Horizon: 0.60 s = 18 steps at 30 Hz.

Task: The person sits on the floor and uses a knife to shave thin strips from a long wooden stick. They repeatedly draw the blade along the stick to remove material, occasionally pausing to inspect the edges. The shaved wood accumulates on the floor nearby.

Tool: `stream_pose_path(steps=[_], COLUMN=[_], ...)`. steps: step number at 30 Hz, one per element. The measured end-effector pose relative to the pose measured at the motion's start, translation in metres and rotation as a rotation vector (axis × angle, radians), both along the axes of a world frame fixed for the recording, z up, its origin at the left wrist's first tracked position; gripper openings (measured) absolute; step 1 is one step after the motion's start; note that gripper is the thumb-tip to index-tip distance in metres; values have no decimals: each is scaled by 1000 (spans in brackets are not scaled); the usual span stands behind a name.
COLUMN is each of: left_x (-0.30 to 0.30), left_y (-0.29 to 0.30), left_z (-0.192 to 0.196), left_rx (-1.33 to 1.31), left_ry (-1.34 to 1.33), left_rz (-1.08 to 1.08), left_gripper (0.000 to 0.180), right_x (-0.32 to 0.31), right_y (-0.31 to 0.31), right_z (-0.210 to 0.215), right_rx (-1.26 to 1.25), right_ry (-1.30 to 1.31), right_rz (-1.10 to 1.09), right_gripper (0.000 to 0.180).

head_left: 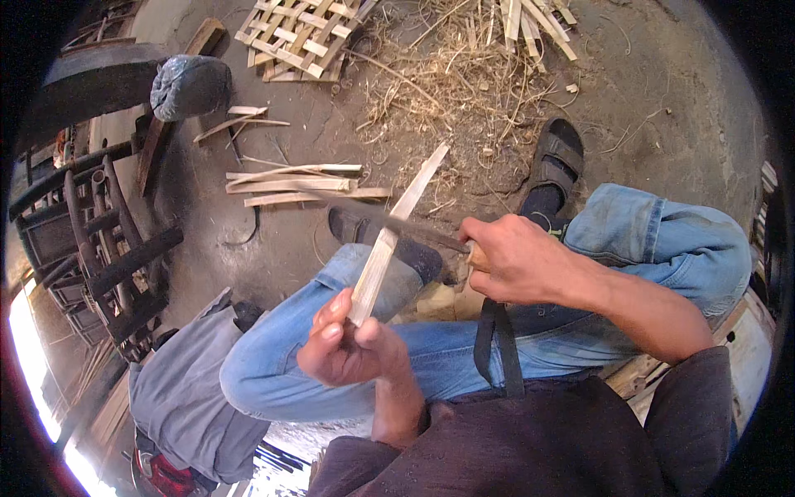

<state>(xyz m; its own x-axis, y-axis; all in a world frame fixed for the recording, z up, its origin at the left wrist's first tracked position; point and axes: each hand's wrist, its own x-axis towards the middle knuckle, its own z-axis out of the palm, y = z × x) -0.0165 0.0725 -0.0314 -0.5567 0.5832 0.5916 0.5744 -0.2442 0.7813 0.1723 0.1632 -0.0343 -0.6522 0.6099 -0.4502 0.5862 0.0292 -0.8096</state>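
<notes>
My left hand [352, 352] pinches the lower end of a pale, flat bamboo strip [377, 269] between thumb and fingers. The strip slants up and away to the right, narrowing toward its far tip. In my right hand [526, 261] is a knife [431, 236], its wooden handle wrapped by my closed fingers. Its long dark blade reaches left across the middle of the strip and is smeared by motion toward its tip. Whether the edge bites into the bamboo, I cannot tell. Both hands are above my bent legs in blue jeans [431, 352].
Several split bamboo pieces [290, 186] lie on the floor beyond my left foot. Farther off are a heap of shavings [431, 91], a woven bamboo panel [302, 37] and more strips [534, 25]. Dark frames [103, 228] stand at the left, near a grey cloth [186, 381].
</notes>
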Motion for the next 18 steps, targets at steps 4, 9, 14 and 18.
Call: stream_pose_path(steps=[4,9,14,18], left_x=[-2,-2,-1,-3], left_y=[3,2,6,-6], left_z=[3,4,3,-1], left_rx=[26,-17,4,-41], left_ry=[57,103,80,39], left_rz=[83,85,110,85], left_gripper=[48,49,49,48], right_x=[-3,-11,-6,-4], right_y=[-8,-9,-5,-16], right_z=[33,21,8,18], right_rx=[9,-152,-160,-109], right_ry=[159,48,-12,148], right_rz=[141,49,12,73], right_gripper=[37,35,39,36])
